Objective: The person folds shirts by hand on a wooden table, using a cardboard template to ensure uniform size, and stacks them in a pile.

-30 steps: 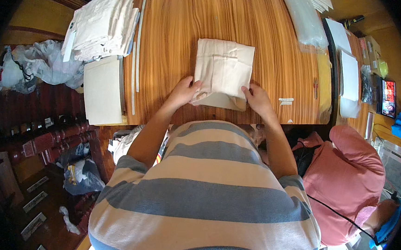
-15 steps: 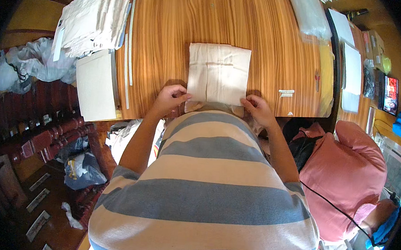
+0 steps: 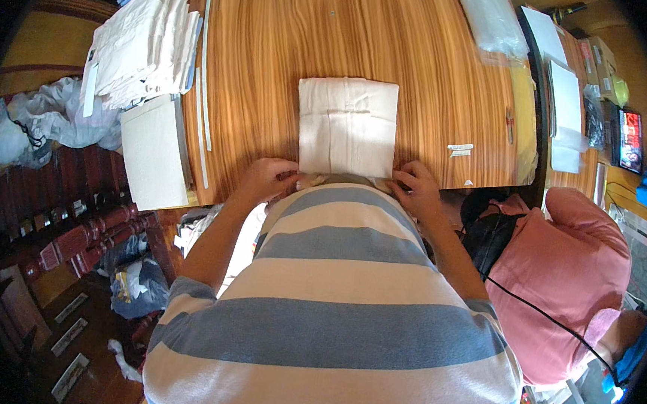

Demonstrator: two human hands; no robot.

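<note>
A folded cream cloth (image 3: 347, 125) lies on the wood-grain table (image 3: 258, 70), right in front of my body. At its near left corner, my left hand (image 3: 269, 179) pinches the edge between thumb and fingers. My right hand (image 3: 419, 191) grips the near right corner in the same way. Light creases cross the upper part of the cloth. Its nearest edge is partly hidden by my striped shirt.
Stacked folded cream garments (image 3: 139, 50) and a pale board (image 3: 151, 152) are at the left table edge. Clear plastic bags (image 3: 490, 22) lie at the far right. A small cutter (image 3: 509, 126) and a white tape strip (image 3: 460, 149) rest on the right side.
Both hands, still at the near corners, have come slightly closer to my body. The cloth's surface creases have shifted and it looks flatter. The whole view has tilted a little.
</note>
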